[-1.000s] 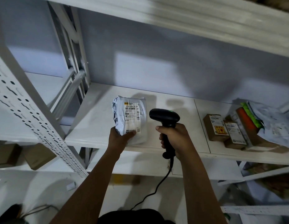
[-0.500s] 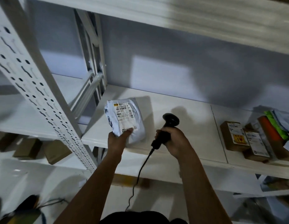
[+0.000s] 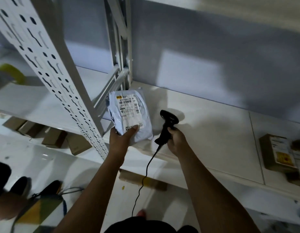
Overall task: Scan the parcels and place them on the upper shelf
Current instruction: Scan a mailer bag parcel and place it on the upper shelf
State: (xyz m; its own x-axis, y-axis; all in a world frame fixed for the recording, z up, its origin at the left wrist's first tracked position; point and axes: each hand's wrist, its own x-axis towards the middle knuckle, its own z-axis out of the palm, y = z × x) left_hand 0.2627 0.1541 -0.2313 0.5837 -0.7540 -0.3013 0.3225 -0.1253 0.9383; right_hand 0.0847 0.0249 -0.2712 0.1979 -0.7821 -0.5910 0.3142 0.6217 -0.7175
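Since half a second ago my view has swung left and down, and the scanner (image 3: pixel 168 126) now points away from the parcel (image 3: pixel 130 113). White shelf (image 3: pixel 213 132) boards run along a grey wall, with a perforated upright (image 3: pixel 50 64) at left. My left hand (image 3: pixel 123 138) grips the grey mailer's lower edge, its label up, over the shelf's left end. My right hand (image 3: pixel 177 140) is closed round the scanner handle. Brown boxes (image 3: pixel 278 152) lie far right.

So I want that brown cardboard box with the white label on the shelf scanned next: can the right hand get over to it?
Probably yes: bare white shelf lies between the right hand and the brown cardboard box, though it's gripping the black scanner.
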